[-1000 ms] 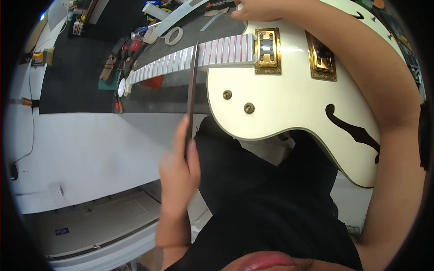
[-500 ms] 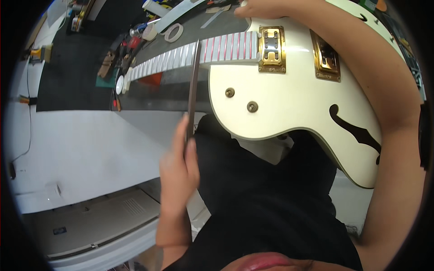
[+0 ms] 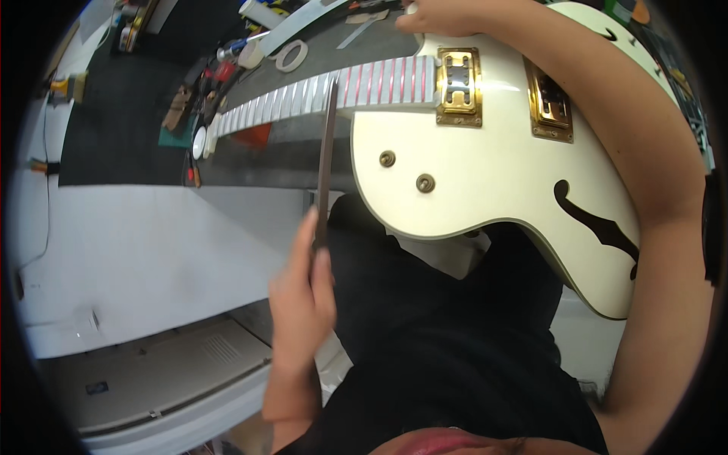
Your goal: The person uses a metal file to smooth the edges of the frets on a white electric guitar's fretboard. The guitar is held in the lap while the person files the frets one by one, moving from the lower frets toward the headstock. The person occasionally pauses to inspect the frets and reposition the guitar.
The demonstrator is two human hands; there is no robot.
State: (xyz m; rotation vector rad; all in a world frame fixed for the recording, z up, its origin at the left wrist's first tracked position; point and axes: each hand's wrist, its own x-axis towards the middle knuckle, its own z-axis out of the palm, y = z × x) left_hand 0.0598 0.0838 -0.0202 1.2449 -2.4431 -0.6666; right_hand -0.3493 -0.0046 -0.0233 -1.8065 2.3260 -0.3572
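The dark file [image 3: 326, 155] is lying over the guitar [image 3: 470, 174]'s neck [image 3: 303, 97]; the left hand [image 3: 303, 299] is pinching its near end thumb-to-fingers, probably for control. Right hand [image 3: 432, 17]'s resting by the guitar's far edge, maybe steadying it, can't tell its grip. Tape roll [image 3: 280, 59]'s sitting beyond the guitar's neck.

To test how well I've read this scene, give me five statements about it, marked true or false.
1. The left hand holds a long, dark, bar-shaped tool. True.
2. The guitar body is black. False: it is cream.
3. Two gold pickups sit on the guitar body. True.
4. The right hand grips the tool too. False: it is by the guitar body's far edge.
5. The tape roll lies on the guitar body. False: it lies on the dark mat beyond the neck.
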